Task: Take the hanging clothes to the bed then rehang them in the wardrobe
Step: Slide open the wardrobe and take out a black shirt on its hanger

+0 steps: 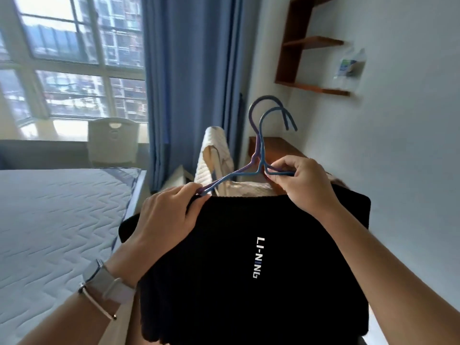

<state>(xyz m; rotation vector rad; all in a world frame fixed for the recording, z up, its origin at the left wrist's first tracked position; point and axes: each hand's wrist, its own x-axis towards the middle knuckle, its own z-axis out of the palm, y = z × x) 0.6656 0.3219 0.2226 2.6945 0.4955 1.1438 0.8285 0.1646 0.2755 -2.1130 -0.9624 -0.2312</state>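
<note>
You are holding a black knit garment (239, 265) up in front of you, its ribbed weave thick and matte, with white lettering down the chest. It hangs from two thin wire hangers: a blue hanger (267, 145) and a purple hanger (254, 135) stacked together, their curved hooks pointing up and to the right. Your left hand (164, 215) pinches the hangers' left arm where it meets the garment's shoulder; your right hand (303, 180) is closed on the right arm near the neck.

Just behind the garment, a white quilted cloth (216, 155) is draped over a pale frame, and a brown wooden surface (278, 145) sits beside it against the wall. The bed (59, 220), a bare mattress with a zigzag stitched cover, lies to your left. Blue curtains (189, 78) hang in soft folds beside a gridded window (72, 53). Wooden wall shelves (306, 43) are mounted high on the right.
</note>
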